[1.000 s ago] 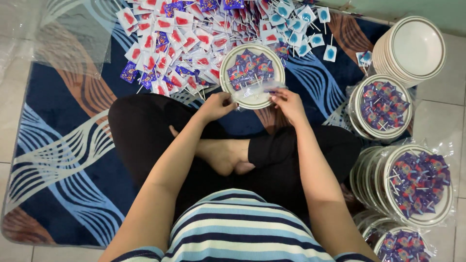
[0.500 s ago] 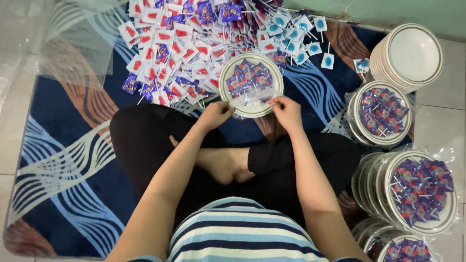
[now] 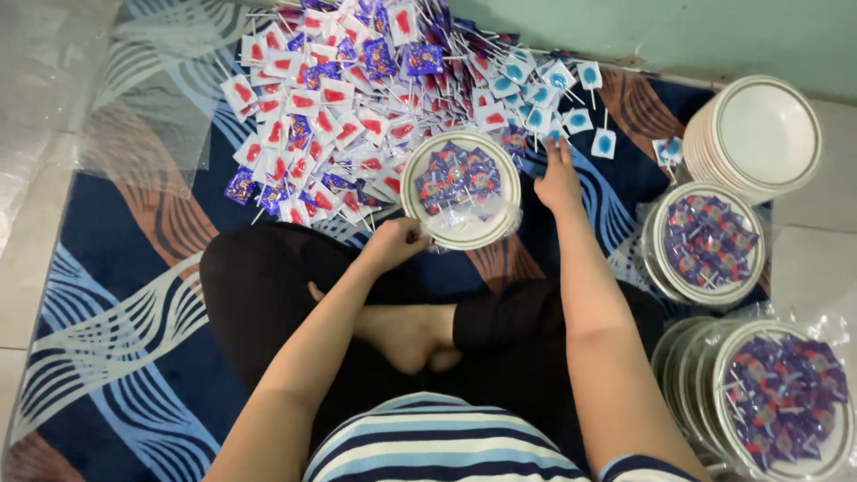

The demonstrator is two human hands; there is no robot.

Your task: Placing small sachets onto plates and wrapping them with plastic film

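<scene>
Head view, frame centre: left hand (image 3: 399, 243) fingers grasp filled plate (image 3: 461, 189) rim; right hand (image 3: 559, 175) fingers released, touching lollipop pile (image 3: 357, 98).

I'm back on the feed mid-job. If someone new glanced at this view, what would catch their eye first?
First, the big heap of wrapped lollipops in red, purple and blue, spread over the patterned rug at top centre. Next, the plate of purple sweets in clear wrap just below it: the left hand grips its near edge, and the right hand rests at its right side. Filled plates and empty bowls are stacked on the right.
</scene>
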